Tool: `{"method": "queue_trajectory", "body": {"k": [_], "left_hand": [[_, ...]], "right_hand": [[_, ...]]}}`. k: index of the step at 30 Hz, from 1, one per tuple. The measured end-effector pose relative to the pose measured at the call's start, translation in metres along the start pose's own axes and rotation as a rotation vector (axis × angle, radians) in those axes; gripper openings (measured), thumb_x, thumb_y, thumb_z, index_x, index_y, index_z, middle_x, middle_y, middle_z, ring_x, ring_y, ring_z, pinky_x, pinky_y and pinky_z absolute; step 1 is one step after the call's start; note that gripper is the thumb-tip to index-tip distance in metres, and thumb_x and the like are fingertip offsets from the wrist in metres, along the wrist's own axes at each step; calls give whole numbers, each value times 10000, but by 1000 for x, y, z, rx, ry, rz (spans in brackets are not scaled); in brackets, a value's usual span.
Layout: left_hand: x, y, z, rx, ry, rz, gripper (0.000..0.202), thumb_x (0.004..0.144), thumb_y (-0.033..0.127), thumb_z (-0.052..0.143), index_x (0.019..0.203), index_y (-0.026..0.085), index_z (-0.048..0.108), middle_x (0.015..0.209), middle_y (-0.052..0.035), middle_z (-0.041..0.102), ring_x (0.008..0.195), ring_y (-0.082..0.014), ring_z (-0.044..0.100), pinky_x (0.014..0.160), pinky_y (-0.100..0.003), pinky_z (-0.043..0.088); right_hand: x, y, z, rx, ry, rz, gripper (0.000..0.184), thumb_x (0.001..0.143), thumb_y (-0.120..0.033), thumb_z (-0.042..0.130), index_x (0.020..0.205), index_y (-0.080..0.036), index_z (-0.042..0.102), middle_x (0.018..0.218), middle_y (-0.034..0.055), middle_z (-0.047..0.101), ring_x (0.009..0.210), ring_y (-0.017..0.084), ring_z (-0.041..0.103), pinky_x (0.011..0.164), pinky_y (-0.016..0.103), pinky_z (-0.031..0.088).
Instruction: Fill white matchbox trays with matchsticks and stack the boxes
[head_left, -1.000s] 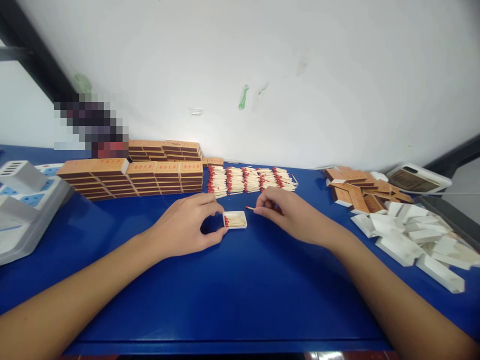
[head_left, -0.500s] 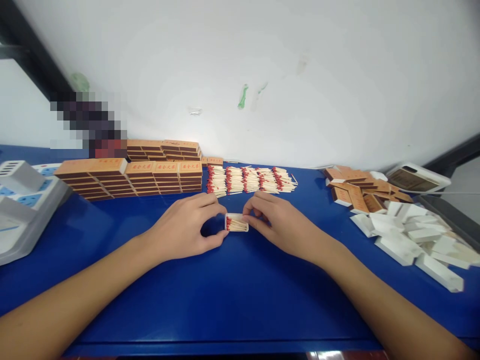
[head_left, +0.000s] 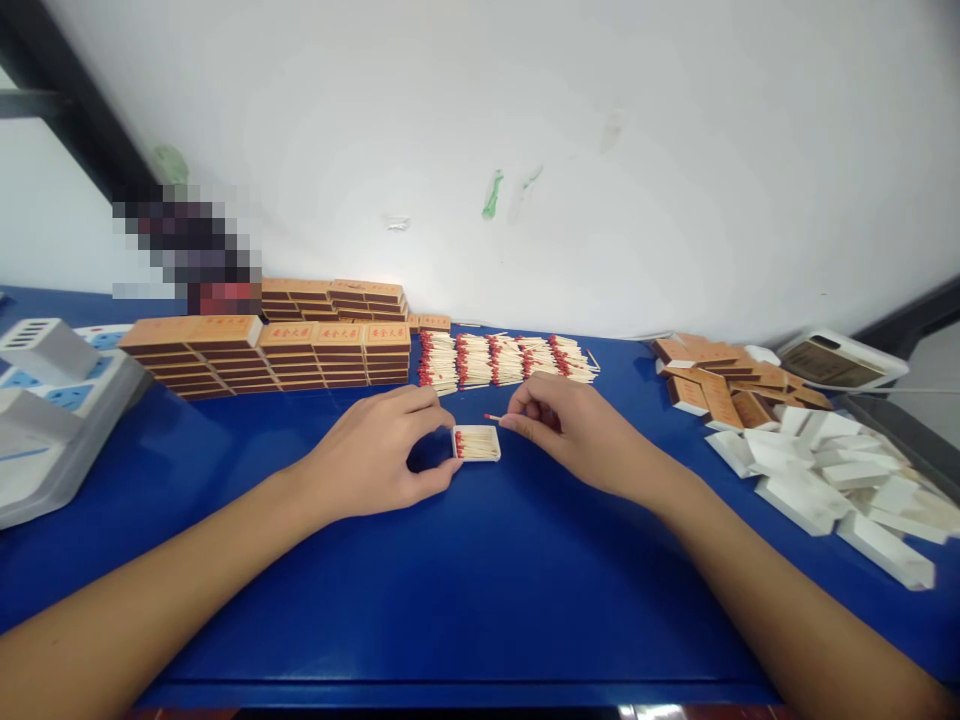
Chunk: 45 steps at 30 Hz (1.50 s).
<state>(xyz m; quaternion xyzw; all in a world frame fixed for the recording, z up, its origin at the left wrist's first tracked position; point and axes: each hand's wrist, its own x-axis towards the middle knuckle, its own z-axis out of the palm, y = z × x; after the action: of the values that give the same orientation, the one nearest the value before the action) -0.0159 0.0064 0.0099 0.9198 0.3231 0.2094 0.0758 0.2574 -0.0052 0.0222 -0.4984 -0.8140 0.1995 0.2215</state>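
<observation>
My left hand point(head_left: 386, 450) grips the left end of a small white matchbox tray point(head_left: 496, 444) between thumb and fingers. Inside the tray lie matches point(head_left: 476, 442), their red heads toward the left. Just above the tray's right end, my right hand point(head_left: 566, 425) pinches a single match point(head_left: 492, 417), its red head pointing left. Beyond both hands, several piles of loose matches point(head_left: 506, 358) form a row on the blue table point(head_left: 465, 590).
Stacked matchboxes point(head_left: 322, 345) line the back left, beside a white power strip point(head_left: 90, 420). At right are a heap of matchbox sleeves point(head_left: 716, 370), a pile of white trays point(head_left: 832, 470) and a white-edged device point(head_left: 844, 358). A white wall point(head_left: 570, 180) rises behind.
My right hand has lifted away from the tray, up and slightly right, and a single match now shows in its pinch. My left hand still holds the tray.
</observation>
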Motion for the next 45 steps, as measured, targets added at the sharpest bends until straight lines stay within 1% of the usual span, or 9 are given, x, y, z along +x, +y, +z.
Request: {"method": "queue_trajectory", "body": {"k": [7, 12, 16, 19, 29, 35, 39, 42, 45], "left_hand": [[-1, 2, 0, 5, 8, 24, 241, 956, 364, 671, 1112, 191, 732, 997, -41, 687, 905, -202, 678, 753, -330, 535], [1, 0, -1, 19, 8, 15, 246, 965, 380, 660, 1120, 204, 733, 1009, -47, 696, 886, -196, 677, 731, -319, 523], [2, -1, -2, 18, 3, 12, 252, 968, 390, 654, 1117, 204, 736, 1008, -50, 697, 883, -196, 679, 732, -320, 527], [1, 1, -2, 9, 3, 22, 241, 961, 375, 661, 1113, 204, 737, 1013, -54, 703, 899, -201, 685, 746, -318, 532], [1, 0, -2, 13, 6, 10, 241, 959, 380, 661, 1104, 205, 738, 998, -44, 693, 888, -197, 675, 734, -322, 524], [1, 0, -1, 48, 25, 7, 239, 961, 384, 656, 1102, 205, 729, 989, -48, 688, 898, -206, 676, 740, -323, 523], [0, 0, -1, 44, 26, 8, 235, 955, 381, 663, 1086, 199, 729, 988, -51, 687, 892, -206, 676, 720, -320, 521], [0, 0, -1, 40, 32, 7, 236, 957, 378, 662, 1089, 194, 732, 994, -52, 688, 882, -204, 676, 723, -323, 528], [0, -1, 0, 38, 35, 17, 248, 961, 376, 663, 1111, 191, 734, 1007, -53, 692, 902, -208, 681, 759, -334, 543]], "right_hand": [[-1, -16, 12, 4, 12, -109, 148, 1033, -318, 638, 921, -224, 659, 829, 19, 636, 717, 164, 556, 661, 302, 414], [13, 18, 9, -128, 233, -51, 170, 1046, -310, 573, 916, -216, 630, 811, 32, 619, 712, 182, 531, 677, 328, 404], [22, 46, 9, -204, 193, -93, 103, 1028, -253, 564, 976, -213, 643, 908, 62, 619, 820, 214, 565, 751, 348, 437], [26, 52, 11, -229, 163, -85, 122, 1034, -262, 552, 943, -219, 621, 912, 68, 612, 831, 223, 561, 735, 346, 429], [30, 49, 12, -229, 117, -95, 155, 1037, -233, 533, 882, -223, 529, 954, 93, 615, 867, 244, 560, 767, 371, 437], [13, 8, 13, -37, 79, -99, 152, 1078, -309, 522, 962, -230, 580, 948, 64, 630, 849, 218, 575, 753, 352, 454], [5, -18, 21, -46, 26, -157, 145, 1075, -286, 534, 953, -229, 591, 958, 71, 636, 896, 227, 581, 776, 355, 458], [7, -13, 17, -64, 67, -179, 144, 1065, -286, 562, 941, -227, 607, 944, 71, 635, 899, 227, 589, 782, 354, 461], [10, 12, 1, -146, 185, -155, 151, 1055, -276, 566, 922, -225, 617, 910, 72, 642, 890, 237, 598, 794, 368, 457]]}}
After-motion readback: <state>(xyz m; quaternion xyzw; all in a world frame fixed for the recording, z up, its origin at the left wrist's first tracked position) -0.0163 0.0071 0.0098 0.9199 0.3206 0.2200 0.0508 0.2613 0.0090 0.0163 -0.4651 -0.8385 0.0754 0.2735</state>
